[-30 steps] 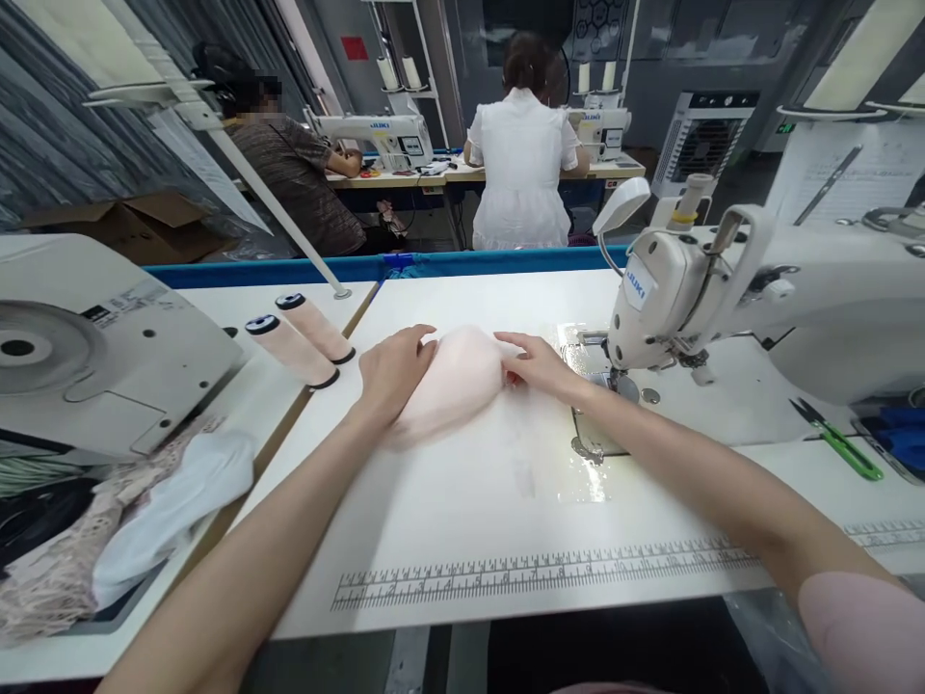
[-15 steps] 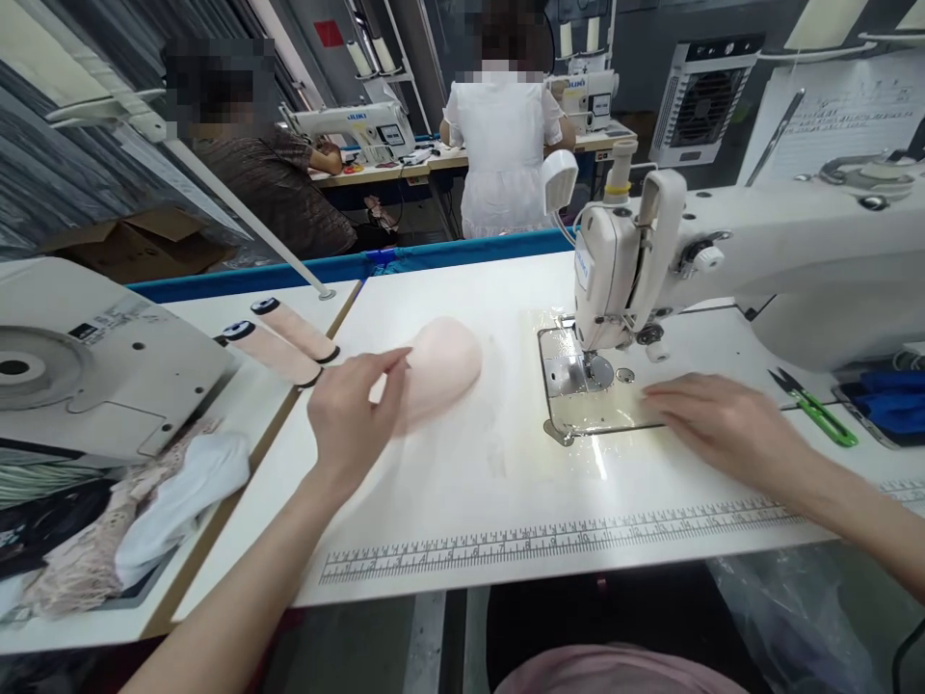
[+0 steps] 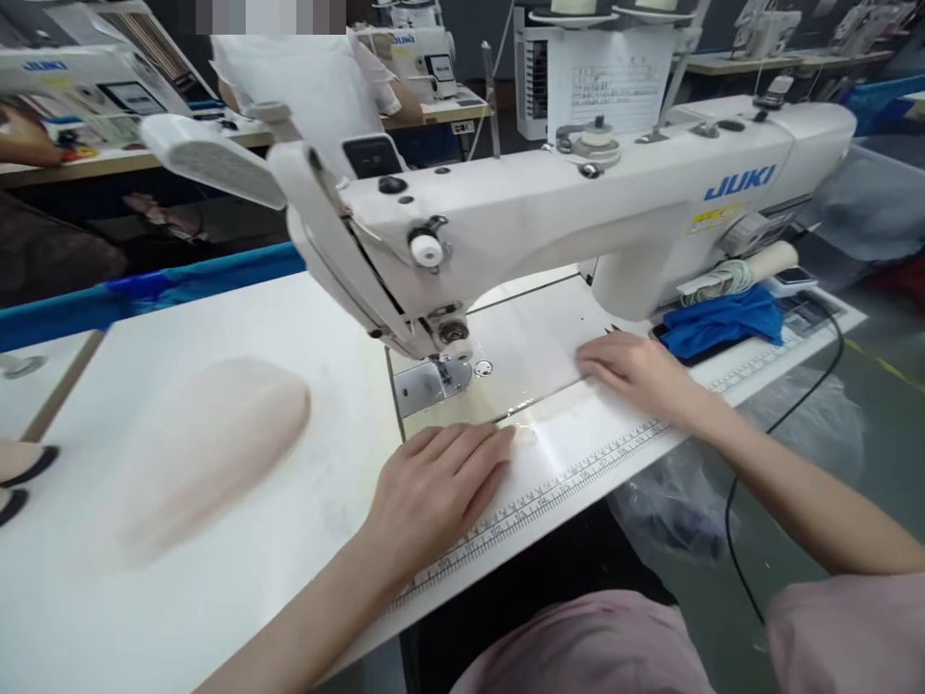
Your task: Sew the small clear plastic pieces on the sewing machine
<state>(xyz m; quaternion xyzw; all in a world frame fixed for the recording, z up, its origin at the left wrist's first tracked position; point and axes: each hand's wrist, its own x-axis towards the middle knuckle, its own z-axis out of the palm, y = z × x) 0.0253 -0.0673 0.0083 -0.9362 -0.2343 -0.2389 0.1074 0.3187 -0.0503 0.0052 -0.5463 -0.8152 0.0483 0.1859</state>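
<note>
My left hand (image 3: pixel 437 487) lies flat on the white table (image 3: pixel 303 520) near its front edge, fingers stretched toward the needle plate (image 3: pixel 426 384), holding nothing. My right hand (image 3: pixel 636 371) rests palm down on the table just right of the plate, under the arm of the white Juki sewing machine (image 3: pixel 578 202); its fingers are curled a little and nothing shows in them. A pale pink padded cup (image 3: pixel 209 453) lies on the table to the left, apart from both hands and blurred.
Blue cloth (image 3: pixel 723 323) and a roll of white tape lie by the machine's base at right. A printed ruler (image 3: pixel 570 477) runs along the table's front edge. A black cable (image 3: pixel 787 414) hangs off the right side. Thread cone ends (image 3: pixel 18 472) show at far left. Other people sit at machines behind.
The view has swung right. My left hand has left the pink cup and now lies flat by the needle plate. My right hand has moved further right along the table.
</note>
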